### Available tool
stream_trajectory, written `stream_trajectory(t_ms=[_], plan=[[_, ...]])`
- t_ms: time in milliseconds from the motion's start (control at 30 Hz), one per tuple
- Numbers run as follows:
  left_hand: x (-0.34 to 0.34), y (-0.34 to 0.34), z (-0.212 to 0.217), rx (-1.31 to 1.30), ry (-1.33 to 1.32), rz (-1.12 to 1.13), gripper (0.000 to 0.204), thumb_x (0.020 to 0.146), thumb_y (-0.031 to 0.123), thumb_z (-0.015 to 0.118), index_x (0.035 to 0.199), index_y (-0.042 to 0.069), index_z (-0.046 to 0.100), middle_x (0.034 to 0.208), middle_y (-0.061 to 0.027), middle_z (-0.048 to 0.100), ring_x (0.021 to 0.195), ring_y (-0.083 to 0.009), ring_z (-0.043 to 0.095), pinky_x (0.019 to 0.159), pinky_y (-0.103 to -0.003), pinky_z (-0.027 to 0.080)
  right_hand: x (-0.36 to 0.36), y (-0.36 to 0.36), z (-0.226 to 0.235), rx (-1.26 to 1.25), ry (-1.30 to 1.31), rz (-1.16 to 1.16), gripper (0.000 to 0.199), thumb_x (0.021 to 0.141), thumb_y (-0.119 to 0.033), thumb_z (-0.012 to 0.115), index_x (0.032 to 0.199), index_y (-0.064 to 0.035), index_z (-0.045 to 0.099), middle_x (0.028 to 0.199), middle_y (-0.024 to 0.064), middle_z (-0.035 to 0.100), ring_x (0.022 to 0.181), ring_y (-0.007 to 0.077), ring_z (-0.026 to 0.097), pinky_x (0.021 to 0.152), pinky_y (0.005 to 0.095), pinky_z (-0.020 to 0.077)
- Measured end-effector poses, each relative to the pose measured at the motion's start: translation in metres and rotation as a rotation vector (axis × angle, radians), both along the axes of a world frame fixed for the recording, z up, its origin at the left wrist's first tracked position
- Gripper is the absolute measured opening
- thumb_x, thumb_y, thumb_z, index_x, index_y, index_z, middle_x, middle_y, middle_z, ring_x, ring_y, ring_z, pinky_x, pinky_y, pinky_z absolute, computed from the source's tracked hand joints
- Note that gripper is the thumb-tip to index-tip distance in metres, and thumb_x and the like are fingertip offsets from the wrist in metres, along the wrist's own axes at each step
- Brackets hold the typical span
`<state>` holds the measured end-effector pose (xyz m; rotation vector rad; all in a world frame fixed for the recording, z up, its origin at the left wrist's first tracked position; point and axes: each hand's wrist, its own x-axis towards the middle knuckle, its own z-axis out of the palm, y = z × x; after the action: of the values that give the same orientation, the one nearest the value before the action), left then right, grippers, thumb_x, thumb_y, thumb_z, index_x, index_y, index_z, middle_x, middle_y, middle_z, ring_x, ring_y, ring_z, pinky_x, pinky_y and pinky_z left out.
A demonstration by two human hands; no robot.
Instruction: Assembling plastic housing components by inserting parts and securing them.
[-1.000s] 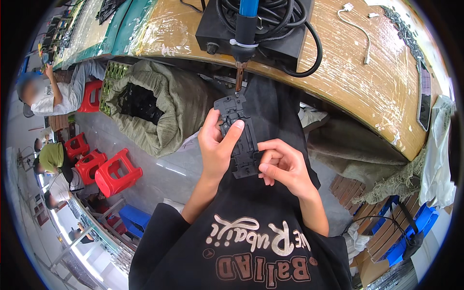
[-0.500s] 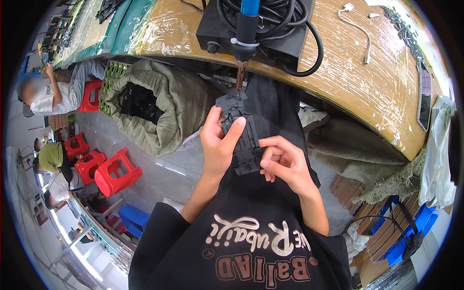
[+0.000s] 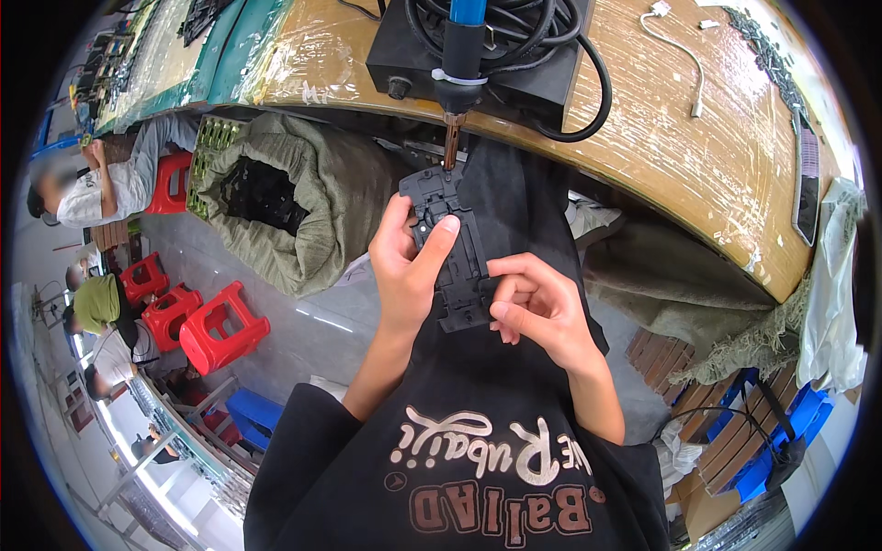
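Observation:
A long black plastic part (image 3: pixel 452 241) is held upright over my lap, between both hands. My left hand (image 3: pixel 406 271) grips its left side, thumb pressed on the upper face. My right hand (image 3: pixel 537 310) pinches its lower right edge. The part's top end meets the metal tip of a blue-handled electric screwdriver (image 3: pixel 457 66) that hangs down from the bench edge.
A black power box (image 3: pixel 542 75) with coiled black cable sits on the wooden bench (image 3: pixel 698 156). An open green sack (image 3: pixel 276 207) holding black parts stands at my left. Red stools (image 3: pixel 220 326) and seated people are on the far left. A white cable (image 3: pixel 684 50) lies on the bench.
The part and both hands have shifted very slightly; my left thumb has moved a little on the part's face. The grip is the same.

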<state>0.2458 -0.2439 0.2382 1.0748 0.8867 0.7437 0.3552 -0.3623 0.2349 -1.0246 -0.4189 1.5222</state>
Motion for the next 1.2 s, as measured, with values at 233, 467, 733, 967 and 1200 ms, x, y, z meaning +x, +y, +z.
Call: stream_trajectory(t_ms=[233,467,733,967,1200], plan=[[0.000,0.000,-0.002,0.039,-0.004,0.009,0.015,0.080,0.000,0.054,0.092,-0.001,0.046,0.078,-0.0012,0.054,0.063,-0.0002,0.046,0.053,-0.015,0.036,0.000,0.001,-0.002,0.004,-0.004,0.001,0.029,0.080,-0.005,0.058,0.107,-0.0024,0.048,0.068,-0.0002,0.052,0.055,0.0048,0.048,0.047,0.0173,0.0376],[-0.002,-0.003,-0.006,0.039,0.019,0.006,0.016,0.080,0.001,0.055,0.093,-0.001,0.046,0.079,-0.0013,0.054,0.064,-0.0009,0.046,0.054,-0.015,0.037,-0.001,-0.002,-0.007,-0.017,0.007,0.017,0.029,0.080,-0.005,0.057,0.107,-0.0026,0.048,0.068,-0.0005,0.052,0.056,0.0045,0.048,0.048,0.0171,0.0378],[-0.003,-0.007,0.000,0.044,0.016,-0.011,0.018,0.080,0.000,0.054,0.095,-0.001,0.046,0.080,-0.0025,0.054,0.066,-0.0016,0.048,0.055,-0.016,0.038,-0.001,-0.005,-0.002,-0.014,-0.011,0.021,0.030,0.078,0.000,0.055,0.107,0.0016,0.047,0.068,0.0043,0.053,0.056,0.0080,0.051,0.047,0.0183,0.0403],[-0.005,-0.009,-0.003,0.083,0.037,-0.011,0.021,0.079,0.001,0.055,0.098,-0.002,0.046,0.079,-0.0023,0.055,0.065,-0.0026,0.049,0.055,-0.017,0.040,-0.002,-0.007,-0.004,-0.005,-0.026,0.022,0.031,0.078,0.000,0.055,0.108,0.0013,0.047,0.068,0.0044,0.053,0.055,0.0077,0.050,0.047,0.0184,0.0402],[-0.008,-0.017,-0.006,-0.006,0.018,-0.134,0.030,0.078,-0.002,0.055,0.107,-0.002,0.044,0.086,-0.0049,0.058,0.073,-0.0048,0.053,0.061,-0.018,0.043,0.002,-0.015,-0.009,-0.081,-0.009,0.093,0.030,0.077,0.002,0.058,0.104,0.0014,0.047,0.064,0.0036,0.053,0.050,0.0075,0.050,0.043,0.0180,0.0396]])
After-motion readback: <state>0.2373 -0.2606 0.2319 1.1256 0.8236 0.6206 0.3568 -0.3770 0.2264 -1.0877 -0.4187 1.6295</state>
